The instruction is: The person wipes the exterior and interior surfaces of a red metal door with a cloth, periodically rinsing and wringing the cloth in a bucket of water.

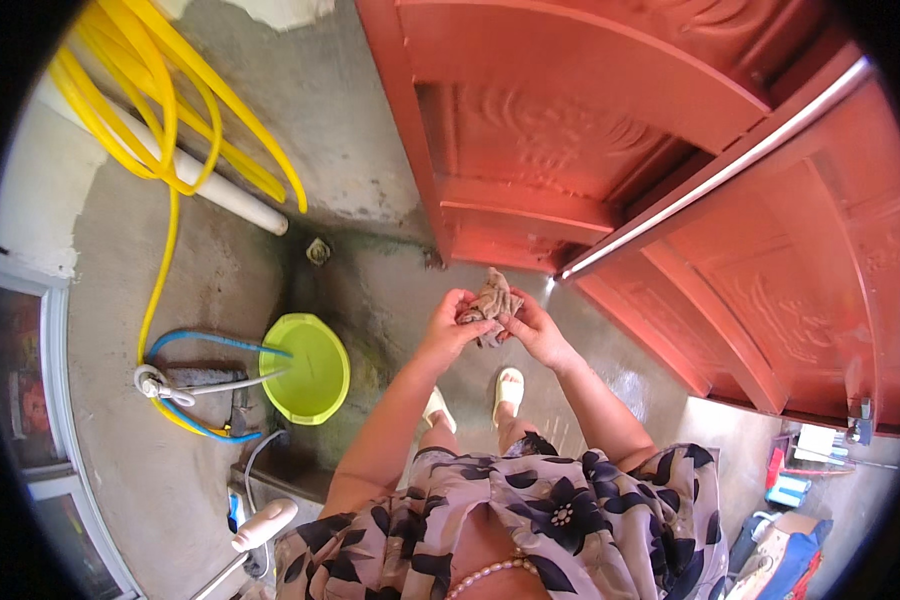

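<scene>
A crumpled, brownish cloth is held up in front of me, above the wet concrete floor. My left hand grips its left side, with the thumb across the front. On the other side my right hand pinches the cloth between thumb and fingers. Both hands are close together, and the cloth bunches between them. Parts of the fingers are hidden behind the fabric.
A lime-green basin stands left, with a blue hose and a grey hose reaching into it. Yellow hose hangs on a white pipe. Red metal doors rise ahead. A drain pipe stub sits near the corner.
</scene>
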`<state>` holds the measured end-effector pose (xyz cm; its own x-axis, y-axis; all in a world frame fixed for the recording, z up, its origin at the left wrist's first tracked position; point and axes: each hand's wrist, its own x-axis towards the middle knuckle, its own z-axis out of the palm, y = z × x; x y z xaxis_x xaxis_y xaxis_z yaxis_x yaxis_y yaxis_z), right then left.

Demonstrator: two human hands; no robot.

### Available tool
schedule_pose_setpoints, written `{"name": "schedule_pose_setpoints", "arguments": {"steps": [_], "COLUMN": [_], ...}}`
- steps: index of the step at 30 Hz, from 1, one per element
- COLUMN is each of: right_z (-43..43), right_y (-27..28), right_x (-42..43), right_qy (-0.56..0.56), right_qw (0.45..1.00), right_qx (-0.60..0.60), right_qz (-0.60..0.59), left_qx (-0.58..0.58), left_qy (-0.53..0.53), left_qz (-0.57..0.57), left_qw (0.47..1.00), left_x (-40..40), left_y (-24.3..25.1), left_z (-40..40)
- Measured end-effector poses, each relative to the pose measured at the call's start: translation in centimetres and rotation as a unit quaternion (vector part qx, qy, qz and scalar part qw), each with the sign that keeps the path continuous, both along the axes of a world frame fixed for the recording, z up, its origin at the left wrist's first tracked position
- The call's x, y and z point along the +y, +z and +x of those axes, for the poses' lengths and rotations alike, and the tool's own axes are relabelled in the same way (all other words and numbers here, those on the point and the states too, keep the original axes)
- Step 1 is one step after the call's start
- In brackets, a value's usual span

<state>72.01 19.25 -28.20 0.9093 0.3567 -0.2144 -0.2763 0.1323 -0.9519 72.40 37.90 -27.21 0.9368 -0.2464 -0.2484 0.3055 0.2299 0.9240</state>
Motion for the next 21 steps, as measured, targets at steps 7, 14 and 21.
{"name": "schedule_pose_setpoints", "arguments": {"steps": [7, 14, 21], "right_z": [2.5, 1.9, 0.3], "right_y": [6.5, 17.3, 21.5], "right_x": [-8.2, -13.2, -20.0], "right_qy": [-0.245, -0.229, -0.188], "right_qw": [0.965, 0.946, 0.879], "right_qx": [-0.092, -0.166, -0.148], "right_qz": [0.033, 0.157, 0.411], "left_qx": [-0.110, -0.363, -0.201], "left_qy": [-0.050, 0.163, 0.296], "left_qz": [-0.042, 0.143, -0.202], "left_qw": [0.992, 0.906, 0.912], "left_x": [-2.6, -4.9, -4.5], "left_y": [13.0, 17.0, 19.6], "left_z": [2.6, 6.3, 8.9]}}
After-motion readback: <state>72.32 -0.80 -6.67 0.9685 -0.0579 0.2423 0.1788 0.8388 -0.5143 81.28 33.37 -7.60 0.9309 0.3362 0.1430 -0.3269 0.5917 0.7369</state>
